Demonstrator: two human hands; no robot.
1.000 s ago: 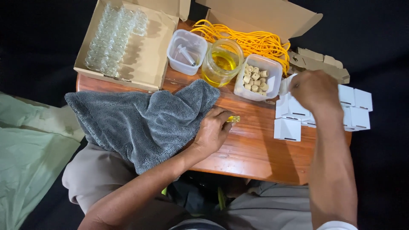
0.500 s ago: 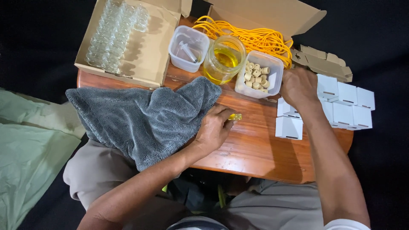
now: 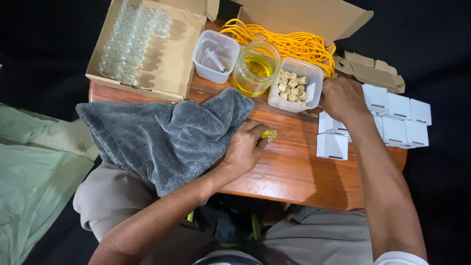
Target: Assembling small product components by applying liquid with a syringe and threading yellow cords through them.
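Observation:
My left hand [image 3: 247, 147] rests on the wooden table [image 3: 294, 172] at the edge of a grey towel [image 3: 162, 135], its fingers closed on a small vial of yellow liquid [image 3: 269, 133]. My right hand [image 3: 342, 98] is curled beside a clear tub of small cork stoppers [image 3: 295, 86], just above the nearest small white boxes [image 3: 333, 137]. What the right fingers hold is hidden. A glass jar of yellow oil [image 3: 256, 68] stands left of the stopper tub.
An open cardboard box of empty glass vials [image 3: 132, 41] sits at the back left. A clear tub with a syringe [image 3: 215, 55], a box of yellow cord [image 3: 294, 41] and flat cardboard pieces [image 3: 370, 71] line the back. More white boxes [image 3: 400, 120] lie at the right.
My right hand has moved left from over the white boxes to the side of the stopper tub. My left hand has stayed on the vial.

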